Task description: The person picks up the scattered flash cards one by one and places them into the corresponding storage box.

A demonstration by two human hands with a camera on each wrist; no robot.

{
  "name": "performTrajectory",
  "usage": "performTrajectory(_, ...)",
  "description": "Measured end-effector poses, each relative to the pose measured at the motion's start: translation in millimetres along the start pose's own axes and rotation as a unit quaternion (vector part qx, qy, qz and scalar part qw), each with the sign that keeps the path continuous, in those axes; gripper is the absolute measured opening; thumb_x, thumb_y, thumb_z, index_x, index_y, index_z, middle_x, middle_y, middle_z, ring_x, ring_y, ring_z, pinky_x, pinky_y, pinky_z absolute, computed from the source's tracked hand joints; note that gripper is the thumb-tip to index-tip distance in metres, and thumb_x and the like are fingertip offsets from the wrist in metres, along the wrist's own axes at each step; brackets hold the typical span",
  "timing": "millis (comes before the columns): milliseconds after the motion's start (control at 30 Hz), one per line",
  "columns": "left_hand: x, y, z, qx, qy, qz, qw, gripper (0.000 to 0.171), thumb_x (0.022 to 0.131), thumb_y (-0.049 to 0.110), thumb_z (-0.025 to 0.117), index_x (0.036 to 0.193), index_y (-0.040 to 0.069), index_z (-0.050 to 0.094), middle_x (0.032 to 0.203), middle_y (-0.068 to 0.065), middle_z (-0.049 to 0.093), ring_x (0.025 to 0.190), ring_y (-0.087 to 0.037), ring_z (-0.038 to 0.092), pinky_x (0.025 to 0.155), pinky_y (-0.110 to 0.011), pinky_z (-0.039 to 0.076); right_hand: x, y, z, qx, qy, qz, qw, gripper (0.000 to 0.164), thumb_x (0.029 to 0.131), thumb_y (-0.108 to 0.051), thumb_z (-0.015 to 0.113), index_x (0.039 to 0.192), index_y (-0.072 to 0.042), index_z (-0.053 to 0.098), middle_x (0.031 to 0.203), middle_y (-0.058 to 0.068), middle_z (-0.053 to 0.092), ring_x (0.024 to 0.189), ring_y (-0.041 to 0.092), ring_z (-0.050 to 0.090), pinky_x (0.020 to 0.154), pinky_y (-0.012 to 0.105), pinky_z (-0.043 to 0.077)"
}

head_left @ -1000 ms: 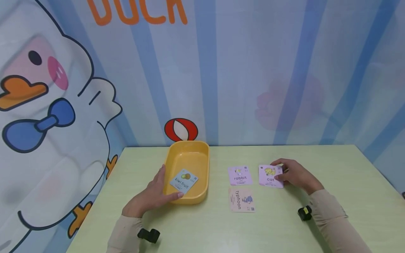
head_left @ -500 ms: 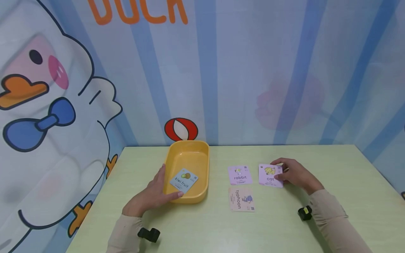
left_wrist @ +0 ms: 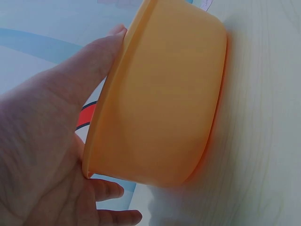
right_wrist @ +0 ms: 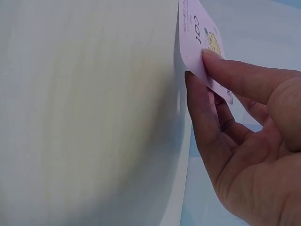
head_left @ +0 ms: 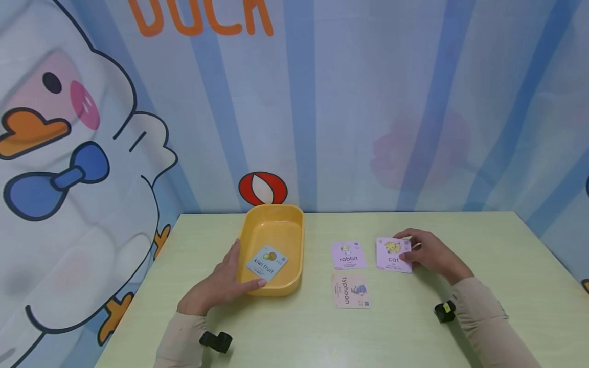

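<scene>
In the head view, my left hand (head_left: 221,282) rests against the near left corner of a yellow plastic tub (head_left: 294,260). Its thumb reaches over the front rim, while its other fingers lie fairly straight along the left side. Inside the tub is a blue kiwi fruit flashcard (head_left: 267,262). My right hand (head_left: 432,255) pinches the right edge of a purple cat flashcard (head_left: 388,261). The right wrist view shows the thumb on the card's printed face (right_wrist: 200,37) and fingertips behind its lower edge, close over the table.
A purple rabbit flashcard (head_left: 348,257) lies between the tub and the cat card. Just in front of it is a pink typhoon flashcard (head_left: 350,291), turned sideways. Behind the pale table (head_left: 322,337) hangs a blue striped backdrop (head_left: 349,102) with a cartoon duck (head_left: 92,245).
The cat card's far edge has risen very slightly in the right hand's pinch. The left hand, the tub and the other cards have stayed in place.
</scene>
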State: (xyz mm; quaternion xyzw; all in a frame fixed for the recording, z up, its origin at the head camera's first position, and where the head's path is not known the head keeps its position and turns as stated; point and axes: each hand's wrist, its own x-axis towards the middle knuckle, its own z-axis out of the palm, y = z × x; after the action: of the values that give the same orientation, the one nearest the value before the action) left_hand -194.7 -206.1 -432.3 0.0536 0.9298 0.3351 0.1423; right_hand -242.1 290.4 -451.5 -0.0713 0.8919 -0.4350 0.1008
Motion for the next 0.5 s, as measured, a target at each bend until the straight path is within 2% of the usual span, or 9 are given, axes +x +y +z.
performTrajectory(267,0.0,-0.4,-0.5,-0.003,0.0,-0.002,1.0,0.13,0.08,0.064,0.076,0.163,0.014,-0.01,0.17,-0.017,0.006,0.149,-0.043,0.023,0.117,-0.066,0.025,-0.7,0.5,-0.9,0.015,-0.003,-0.007,1.0,0.047,0.095,-0.001,0.068,0.14,-0.003,0.056,0.113,0.019,0.058,0.093,0.028,0.058,0.07,0.033,0.056)
performTrajectory(500,-1.6,0.6,-1.2,-0.006,-0.001,0.004,1.0,0.128,0.081,0.063,0.075,0.162,0.014,-0.011,0.169,-0.017,0.005,0.149,-0.043,0.021,0.117,-0.066,0.025,-0.2,2.6,-1.8,0.007,0.005,-0.007,1.0,0.046,0.095,-0.001,0.068,0.139,-0.005,0.057,0.114,0.018,0.058,0.095,0.028,0.059,0.072,0.032,0.057)
